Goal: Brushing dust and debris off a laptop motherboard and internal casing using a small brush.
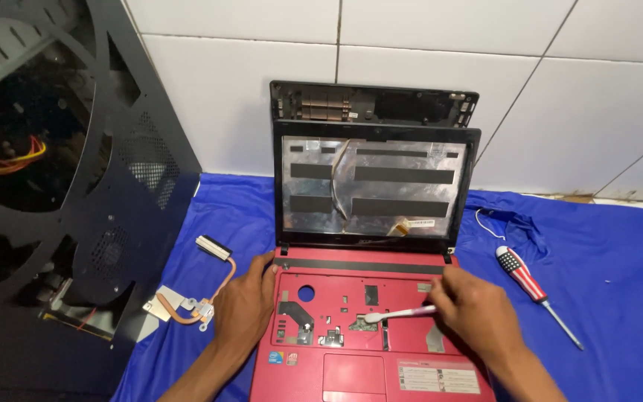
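With its keyboard already removed, the red plastic laptop base [366,327] is being brushed: right hand [474,313] fingers gripping a white toothbrush [400,313], left hand [245,305] fingers curled, bracing its left edge.

- Laptop [366,327] lies open on the cloth [604,283], middle of the view, lid panel [373,186] upright at its rear.
- A loose frame [373,104] stands behind the lid, against the wall [426,45].
- Computer case [61,171] stands to the left.
- Heat pipe [199,286] lies between case and laptop.
- Screwdriver [533,290] lies right of the laptop.
- Left hand [243,309] rests on the laptop's left edge.
- Right hand [478,309] is over the laptop's right part, holding a brush [400,313].
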